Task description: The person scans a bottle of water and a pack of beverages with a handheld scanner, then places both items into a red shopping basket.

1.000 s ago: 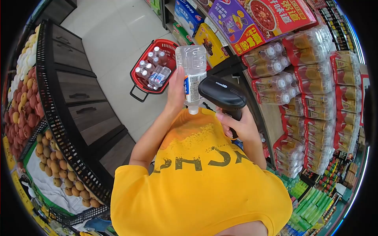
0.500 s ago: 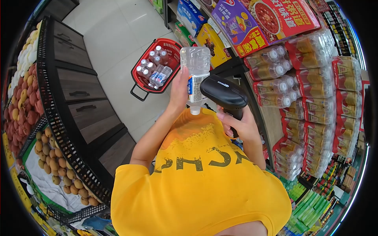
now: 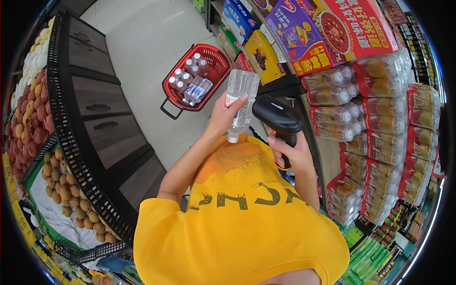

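In the head view, my left hand (image 3: pixel 223 114) is closed around a clear plastic bottle (image 3: pixel 243 84) with a white and blue label. Its cap end points down toward my shirt, and its base faces away from me. My right hand (image 3: pixel 294 149) grips a black handheld barcode scanner (image 3: pixel 277 114) by its handle. The scanner's head is just right of the bottle's label. Beyond my left hand, a red shopping basket (image 3: pixel 220 53) stands on the floor with several clear bottles (image 3: pixel 198 91) in it, some upright and some lying down.
To the right, shelves hold boxed goods (image 3: pixel 339 33) and stacked shrink-wrapped packs of bottles (image 3: pixel 380 114). On the left is a dark cabinet (image 3: pixel 97 97) with a black slatted rim, bearing round brown fruit (image 3: pixel 66 190) and reddish fruit (image 3: pixel 35 109). Pale floor tiles (image 3: pixel 137 42) lie between.
The bottle has turned in my left hand, and my thumb now lies across its label. The view has shifted slightly, so basket and shelves appear a little to the right.
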`<move>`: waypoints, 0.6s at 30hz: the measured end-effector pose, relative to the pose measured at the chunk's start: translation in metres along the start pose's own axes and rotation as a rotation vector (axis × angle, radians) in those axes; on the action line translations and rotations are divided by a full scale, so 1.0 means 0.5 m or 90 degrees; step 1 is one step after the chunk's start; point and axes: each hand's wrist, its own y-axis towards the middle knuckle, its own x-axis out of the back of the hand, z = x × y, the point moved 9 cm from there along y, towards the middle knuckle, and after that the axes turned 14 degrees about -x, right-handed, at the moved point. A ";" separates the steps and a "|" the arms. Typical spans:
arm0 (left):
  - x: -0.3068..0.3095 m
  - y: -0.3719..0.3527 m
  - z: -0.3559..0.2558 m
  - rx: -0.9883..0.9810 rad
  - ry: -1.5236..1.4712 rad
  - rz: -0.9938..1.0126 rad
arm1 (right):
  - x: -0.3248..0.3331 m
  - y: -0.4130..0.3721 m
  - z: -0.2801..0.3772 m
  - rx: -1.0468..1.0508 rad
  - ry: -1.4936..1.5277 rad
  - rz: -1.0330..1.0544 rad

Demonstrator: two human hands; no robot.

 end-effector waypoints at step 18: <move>0.522 0.039 0.497 0.309 0.724 0.045 | 0.130 0.051 -0.177 -0.258 0.002 -0.249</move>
